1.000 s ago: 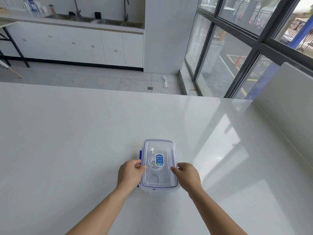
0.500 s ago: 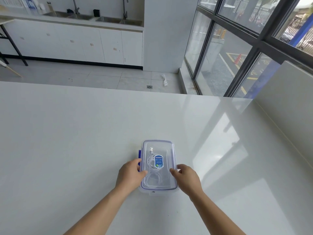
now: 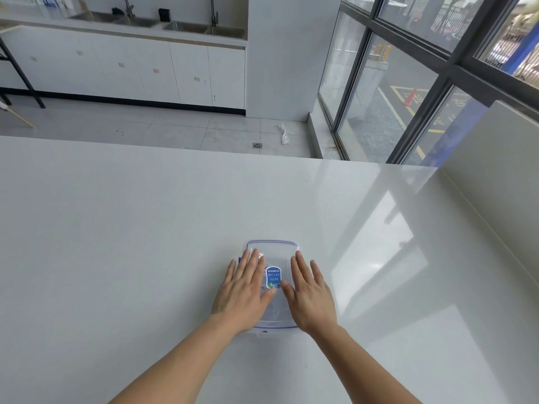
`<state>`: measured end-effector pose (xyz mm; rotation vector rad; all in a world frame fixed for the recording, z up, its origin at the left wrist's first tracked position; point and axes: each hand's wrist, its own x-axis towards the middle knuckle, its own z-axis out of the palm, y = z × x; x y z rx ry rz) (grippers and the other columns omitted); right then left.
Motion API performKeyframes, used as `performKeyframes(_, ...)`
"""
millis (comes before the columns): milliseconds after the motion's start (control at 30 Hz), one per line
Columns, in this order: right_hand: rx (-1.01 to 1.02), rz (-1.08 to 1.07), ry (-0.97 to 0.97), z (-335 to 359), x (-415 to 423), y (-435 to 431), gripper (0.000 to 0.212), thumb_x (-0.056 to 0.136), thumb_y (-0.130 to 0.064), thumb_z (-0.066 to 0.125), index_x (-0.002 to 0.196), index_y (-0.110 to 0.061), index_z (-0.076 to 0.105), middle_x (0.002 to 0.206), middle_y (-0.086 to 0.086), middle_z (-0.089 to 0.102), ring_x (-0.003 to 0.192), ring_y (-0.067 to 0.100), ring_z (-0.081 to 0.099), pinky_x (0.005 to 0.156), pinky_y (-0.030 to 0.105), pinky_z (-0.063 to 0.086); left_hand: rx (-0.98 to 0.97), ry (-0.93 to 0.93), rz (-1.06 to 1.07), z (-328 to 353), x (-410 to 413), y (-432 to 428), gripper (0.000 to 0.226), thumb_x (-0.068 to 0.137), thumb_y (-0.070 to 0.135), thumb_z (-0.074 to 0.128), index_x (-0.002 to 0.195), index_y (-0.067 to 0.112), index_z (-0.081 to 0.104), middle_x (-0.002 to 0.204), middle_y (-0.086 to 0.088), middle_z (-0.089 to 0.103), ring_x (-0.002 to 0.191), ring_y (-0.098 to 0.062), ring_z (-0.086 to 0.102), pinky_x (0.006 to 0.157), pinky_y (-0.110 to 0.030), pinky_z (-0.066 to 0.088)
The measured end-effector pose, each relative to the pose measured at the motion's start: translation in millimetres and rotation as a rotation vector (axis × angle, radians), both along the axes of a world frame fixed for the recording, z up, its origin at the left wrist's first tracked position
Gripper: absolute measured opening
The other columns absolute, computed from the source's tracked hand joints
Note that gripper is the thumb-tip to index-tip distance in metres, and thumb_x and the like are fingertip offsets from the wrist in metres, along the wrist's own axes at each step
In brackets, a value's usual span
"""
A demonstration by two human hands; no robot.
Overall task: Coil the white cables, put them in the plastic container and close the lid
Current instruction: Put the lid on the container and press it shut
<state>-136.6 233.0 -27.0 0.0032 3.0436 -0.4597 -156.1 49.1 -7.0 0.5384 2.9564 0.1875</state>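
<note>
Low in the middle of the frame, the clear container [image 3: 272, 326] sits on the white counter [image 3: 116, 243] with its lid [image 3: 272, 247] on top, a blue label [image 3: 273, 277] at the lid's centre. The left hand [image 3: 243, 290] and right hand [image 3: 310, 293] both lie flat and spread, fingers straight, palms down on the lid either side of the label, gripping nothing. The white cables [image 3: 264, 282] show only faintly through the lid between the hands.
</note>
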Motion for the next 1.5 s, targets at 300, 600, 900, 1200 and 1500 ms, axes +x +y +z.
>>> performKeyframes(300, 0.029, -0.002, -0.021, 5, 2, -4, 0.078, 0.095, -0.066, -0.004, 0.16, -0.023, -0.002, 0.166, -0.012, -0.016, 0.156, 0.012, -0.003, 0.127, 0.037, 0.011, 0.157, -0.07, 0.021, -1, -1, -2, 0.08, 0.094, 0.065, 0.012, 0.158, 0.02, -0.003, 0.165, 0.007, -0.017, 0.152, -0.014, -0.02, 0.124, -0.043, -0.007)
performKeyframes(600, -0.041, -0.027, -0.031, 20, 1, -7, 0.071, 0.099, -0.06, 0.026, 0.159, -0.021, 0.02, 0.169, -0.007, 0.005, 0.152, 0.029, 0.014, 0.123, 0.038, 0.023, 0.667, -0.325, 0.819, -8, 25, -41, 0.044, 0.096, 0.036, 0.053, 0.133, 0.013, 0.057, 0.134, -0.01, 0.061, 0.121, -0.028, 0.058, 0.097, -0.034, 0.043)
performKeyframes(900, 0.055, 0.206, 0.146, 31, 8, -22, 0.068, 0.091, -0.062, 0.043, 0.142, -0.018, 0.051, 0.158, 0.004, 0.042, 0.147, 0.03, 0.034, 0.118, 0.04, 0.036, 1.074, -0.679, 1.008, 5, 17, -39, 0.007, 0.081, 0.011, 0.057, 0.074, 0.009, 0.059, 0.067, -0.013, 0.063, 0.053, -0.027, 0.058, 0.054, -0.027, 0.047)
performKeyframes(1200, 0.061, 0.213, 0.158, 25, 11, -20, 0.063, 0.092, -0.064, 0.039, 0.138, -0.023, 0.054, 0.155, 0.001, 0.046, 0.144, 0.026, 0.039, 0.115, 0.036, 0.04, 1.148, -0.771, 1.016, -3, 22, -40, 0.015, 0.09, 0.016, 0.058, 0.084, 0.007, 0.069, 0.069, -0.009, 0.07, 0.058, -0.022, 0.06, 0.06, -0.028, 0.047)
performKeyframes(1500, 0.026, 0.194, 0.166, 23, 12, -19, 0.064, 0.091, -0.064, 0.041, 0.139, -0.024, 0.054, 0.155, -0.001, 0.045, 0.145, 0.023, 0.037, 0.115, 0.035, 0.038, 1.198, -0.62, 0.917, 10, 25, -39, 0.023, 0.093, 0.009, 0.053, 0.09, 0.006, 0.076, 0.073, -0.01, 0.07, 0.059, -0.022, 0.059, 0.057, -0.026, 0.047)
